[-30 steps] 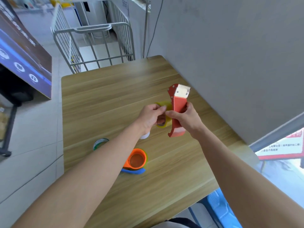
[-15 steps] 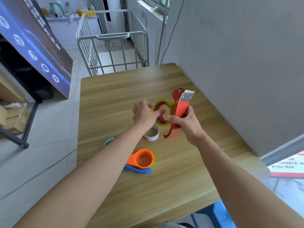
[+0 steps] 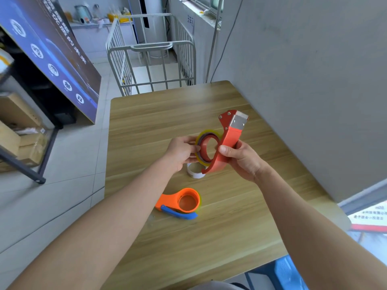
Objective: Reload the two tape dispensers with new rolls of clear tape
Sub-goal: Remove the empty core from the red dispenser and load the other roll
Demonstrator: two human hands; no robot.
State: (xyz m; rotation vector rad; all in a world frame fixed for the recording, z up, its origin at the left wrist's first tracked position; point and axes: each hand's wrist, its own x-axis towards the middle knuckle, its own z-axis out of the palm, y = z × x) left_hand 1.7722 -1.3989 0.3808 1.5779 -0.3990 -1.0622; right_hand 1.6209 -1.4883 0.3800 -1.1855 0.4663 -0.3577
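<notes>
My right hand [image 3: 240, 158] grips the handle of a red tape dispenser [image 3: 229, 139], held above the wooden table [image 3: 209, 237] with its metal blade end up. A roll of clear, yellowish tape [image 3: 206, 148] sits on the dispenser's red hub. My left hand [image 3: 181, 152] pinches the left edge of that roll. A second dispenser [image 3: 182, 203], orange with a blue handle, lies on the table nearer to me. Part of a white empty tape core [image 3: 193, 173] shows on the table under my hands.
A grey wall [image 3: 303, 80] runs along the table's right edge. A white metal cart [image 3: 150, 59] stands beyond the far edge. A dark display board [image 3: 52, 59] and cardboard boxes [image 3: 18, 130] are to the left. A blue stool [image 3: 280, 271] shows at the near right.
The dispenser has turned so the roll and hub face me more. My left hand has shifted from the roll's middle to its left rim. The view has moved, and the green roll is out of sight.
</notes>
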